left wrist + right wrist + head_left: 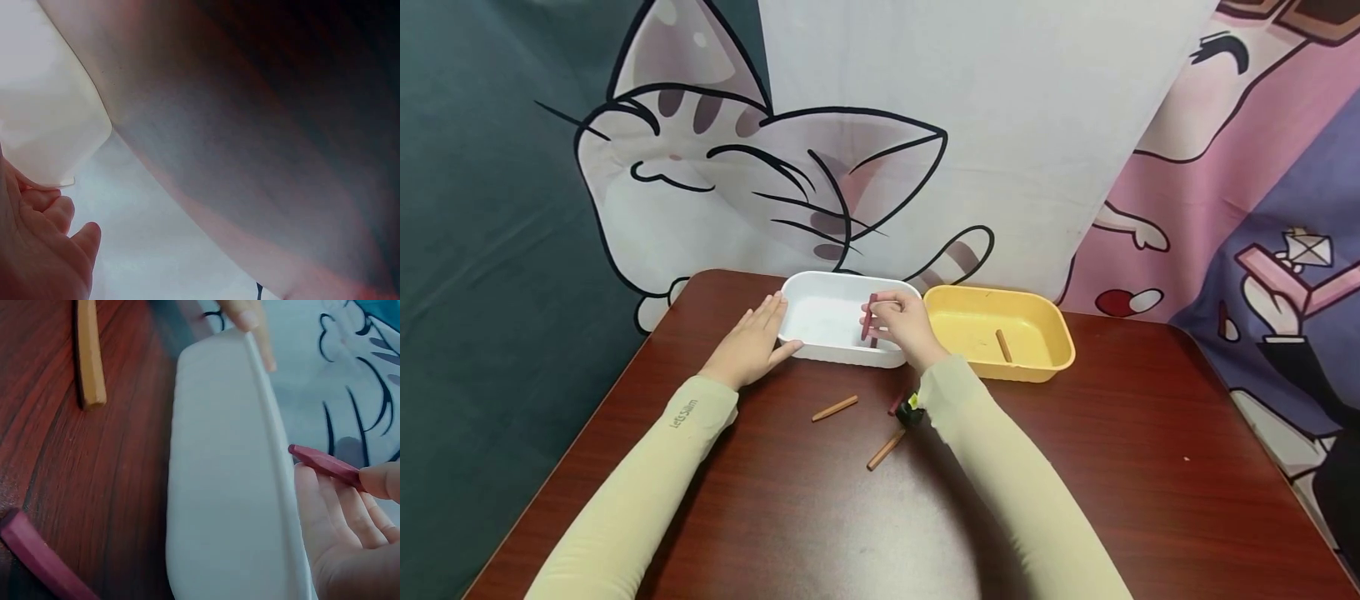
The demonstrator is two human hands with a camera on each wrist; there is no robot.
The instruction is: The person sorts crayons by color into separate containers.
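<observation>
My right hand (901, 323) pinches a dark red crayon (868, 317) between thumb and fingers, over the right part of a white plastic basin (820, 357). In the right wrist view the held crayon (328, 465) slants above the basin's rim, with its far end free. Another dark red piece (873, 342) shows below that hand, inside the basin. My left hand (751, 346) rests against the basin's left end, its fingers extended along the rim and the thumb at the front corner. The left wrist view shows the left fingertips (59, 212) right at the rim.
Beside the white basin stands a yellow basin (955, 299) holding one brown-orange crayon (1003, 345). On the table in front lie two brown-orange crayons, one on the left (835, 408) and one nearer (886, 450), plus a dark red crayon (40, 553) partly behind the right wrist.
</observation>
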